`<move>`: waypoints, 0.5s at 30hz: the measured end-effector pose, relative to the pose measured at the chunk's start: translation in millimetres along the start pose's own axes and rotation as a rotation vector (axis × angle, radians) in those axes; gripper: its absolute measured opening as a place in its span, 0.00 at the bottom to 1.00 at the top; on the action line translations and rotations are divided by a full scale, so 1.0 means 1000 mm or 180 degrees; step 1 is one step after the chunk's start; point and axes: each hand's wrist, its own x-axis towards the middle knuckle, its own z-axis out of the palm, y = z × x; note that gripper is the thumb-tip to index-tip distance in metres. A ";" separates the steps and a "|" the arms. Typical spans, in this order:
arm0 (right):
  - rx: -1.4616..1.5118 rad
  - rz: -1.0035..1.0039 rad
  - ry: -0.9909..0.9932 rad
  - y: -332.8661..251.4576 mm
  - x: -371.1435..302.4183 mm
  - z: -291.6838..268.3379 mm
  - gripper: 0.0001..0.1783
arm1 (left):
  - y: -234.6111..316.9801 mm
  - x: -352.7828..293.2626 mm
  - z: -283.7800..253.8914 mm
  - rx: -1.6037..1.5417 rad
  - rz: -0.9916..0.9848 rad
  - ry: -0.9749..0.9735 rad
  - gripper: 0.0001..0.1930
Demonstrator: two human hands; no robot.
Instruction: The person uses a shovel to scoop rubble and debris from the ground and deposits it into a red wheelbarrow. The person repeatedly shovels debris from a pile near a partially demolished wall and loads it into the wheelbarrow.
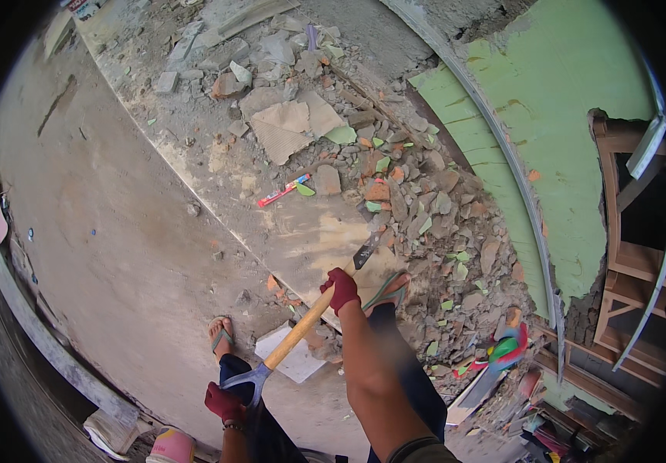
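A shovel [300,336] with a pale wooden shaft and a grey D-shaped handle slants forward from my body. My left hand [225,404], in a dark red glove, is closed round the handle's end. Further down, near the dark metal socket, my right hand [341,292], gloved the same way, grips the shaft. The socket points at the edge of a heap of rubble [406,204], made of broken concrete, orange brick bits and green-painted flakes. Most of the blade is hard to make out there.
Torn cardboard [283,131] and a red wrapper [284,190] lie on the dusty floor. A white slab [294,356] lies between my sandalled feet. A broken green wall [541,100] with a bent metal strip [495,123] borders the right. A pink bucket [171,445] stands lower left.
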 end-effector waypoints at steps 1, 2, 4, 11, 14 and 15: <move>0.0048 0.0048 -0.0049 0.011 -0.014 0.007 0.07 | 0.007 0.014 -0.015 -0.0149 0.0195 0.0095 0.19; 0.0110 0.0086 -0.0054 0.020 -0.027 0.015 0.07 | 0.016 0.024 -0.032 -0.0221 0.0127 0.0011 0.19; 0.0092 0.0070 0.0059 0.039 -0.055 0.030 0.07 | 0.041 0.043 -0.065 -0.0444 -0.0216 -0.0133 0.19; 0.0075 -0.0101 0.0112 0.117 -0.152 0.076 0.06 | 0.100 0.073 -0.183 -0.0517 -0.0253 -0.0278 0.20; 0.0362 -0.0345 -0.0025 0.158 -0.185 0.106 0.05 | 0.123 0.110 -0.224 -0.0450 -0.0062 -0.0322 0.22; 0.0390 -0.0295 -0.0055 0.171 -0.193 0.115 0.06 | 0.131 0.122 -0.237 -0.0481 0.0095 -0.0306 0.24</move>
